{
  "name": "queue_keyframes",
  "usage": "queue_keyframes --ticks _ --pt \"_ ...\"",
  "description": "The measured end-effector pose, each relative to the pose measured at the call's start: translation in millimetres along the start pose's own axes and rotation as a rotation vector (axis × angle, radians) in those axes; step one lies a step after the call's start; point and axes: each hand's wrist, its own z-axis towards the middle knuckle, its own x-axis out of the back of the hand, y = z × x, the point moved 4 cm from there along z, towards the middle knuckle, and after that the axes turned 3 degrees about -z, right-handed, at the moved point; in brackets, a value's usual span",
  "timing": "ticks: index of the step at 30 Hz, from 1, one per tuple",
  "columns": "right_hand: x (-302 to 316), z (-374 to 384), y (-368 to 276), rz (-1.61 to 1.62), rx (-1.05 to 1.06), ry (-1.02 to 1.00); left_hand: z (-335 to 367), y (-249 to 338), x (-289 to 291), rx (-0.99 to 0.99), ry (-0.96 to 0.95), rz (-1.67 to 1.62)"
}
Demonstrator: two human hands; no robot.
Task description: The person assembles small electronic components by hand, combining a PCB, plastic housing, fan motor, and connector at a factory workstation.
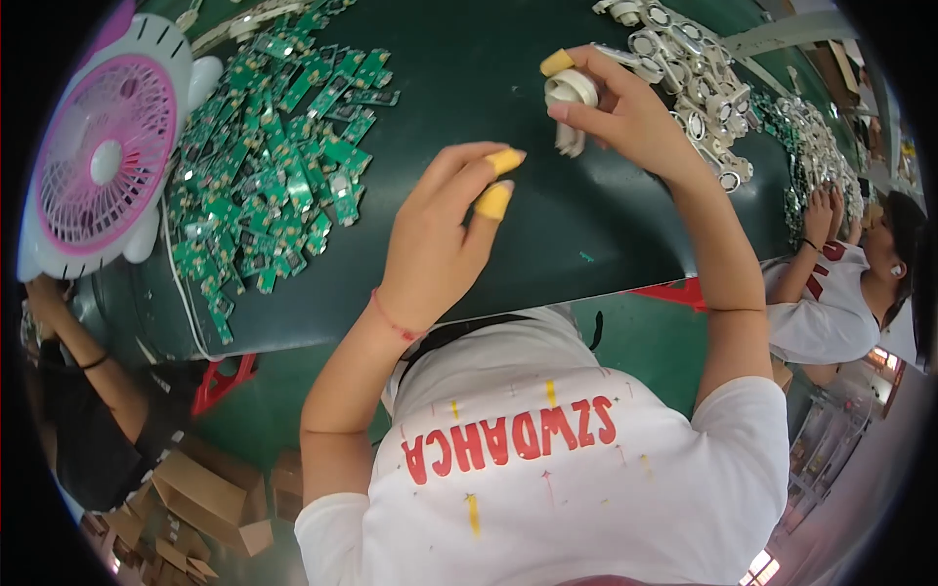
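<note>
My right hand (630,117) grips a white plastic housing (573,90) with a round, ring-shaped top and a narrower part below. It is held above the dark green table (459,59), with a yellow finger cot on one fingertip. My left hand (445,220) is over the table's near part, its thumb and index finger slightly apart with nothing visible between them. Yellow cots cover both of those fingertips. To its left lies a large heap of small green circuit boards (264,166). Beyond my right hand spreads a pile of similar white housings (699,88).
A pink and white fan (107,156) stands at the table's left end. A white cable (174,259) runs beside the boards. Co-workers sit at left and right, the right one's hands (823,213) by another pile. Cardboard boxes (210,493) lie on the floor at lower left.
</note>
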Motion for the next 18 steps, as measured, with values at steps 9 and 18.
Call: queue_keyframes --ticks 9,18 --pt "-62 -18 -22 0.415 0.012 -0.027 -17 -8 2 0.109 0.036 0.199" --pt "-69 -20 6 0.009 0.165 -0.034 -25 1 17 0.014 0.118 0.249"
